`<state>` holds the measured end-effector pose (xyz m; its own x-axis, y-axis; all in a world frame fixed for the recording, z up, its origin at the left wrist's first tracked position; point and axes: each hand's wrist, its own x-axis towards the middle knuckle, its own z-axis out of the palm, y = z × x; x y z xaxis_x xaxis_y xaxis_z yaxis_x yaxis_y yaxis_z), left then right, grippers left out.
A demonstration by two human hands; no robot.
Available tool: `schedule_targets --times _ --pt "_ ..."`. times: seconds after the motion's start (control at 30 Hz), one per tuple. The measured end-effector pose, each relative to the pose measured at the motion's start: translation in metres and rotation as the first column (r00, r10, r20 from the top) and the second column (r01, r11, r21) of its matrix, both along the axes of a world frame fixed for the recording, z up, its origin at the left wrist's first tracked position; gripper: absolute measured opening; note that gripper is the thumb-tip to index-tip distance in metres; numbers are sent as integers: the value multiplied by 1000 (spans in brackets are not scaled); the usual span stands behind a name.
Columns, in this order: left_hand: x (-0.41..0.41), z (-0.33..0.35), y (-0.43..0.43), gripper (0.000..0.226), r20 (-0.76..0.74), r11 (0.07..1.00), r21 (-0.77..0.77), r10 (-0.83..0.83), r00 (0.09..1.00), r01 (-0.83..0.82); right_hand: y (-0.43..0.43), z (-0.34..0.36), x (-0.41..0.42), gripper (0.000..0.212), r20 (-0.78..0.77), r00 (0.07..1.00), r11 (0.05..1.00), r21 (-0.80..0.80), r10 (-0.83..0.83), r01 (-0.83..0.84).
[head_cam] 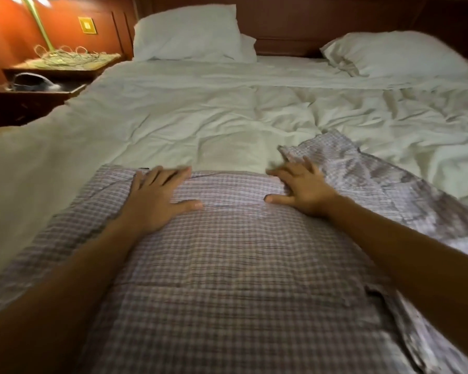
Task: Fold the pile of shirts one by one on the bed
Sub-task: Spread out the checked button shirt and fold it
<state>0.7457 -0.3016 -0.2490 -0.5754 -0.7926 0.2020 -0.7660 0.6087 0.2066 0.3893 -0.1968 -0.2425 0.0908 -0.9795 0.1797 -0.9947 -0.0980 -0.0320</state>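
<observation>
Checked shirt [241,265] on a white bed [200,109], in a room of warm colours.
Small checks of pale lilac and white with thin darker grey-brown lines all over the shirt; plain white on the bed cover and both pillows [187,33]; dark red-brown on the headboard [295,22]; orange on the wall [8,36]; yellow switch plate [87,25], green lamp stem [37,25], dark brown nightstand [25,106].

Shirt [227,265] cropped below, perhaps collar end
</observation>
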Motion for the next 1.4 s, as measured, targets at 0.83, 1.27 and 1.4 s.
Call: schedule_targets --times 0.83,1.27,1.4 --pt "136 86 148 44 352 944 -176 -204 914 279 301 97 -21 51 -378 925 988 -128 32 -86" --pt "161 76 163 48 217 936 318 83 973 -151 357 126 -5 41 77 994 992 -89 -83 89" --pt "158 71 160 52 290 952 259 86 953 -165 352 135 -5 35 228 954 972 -89 -192 217"
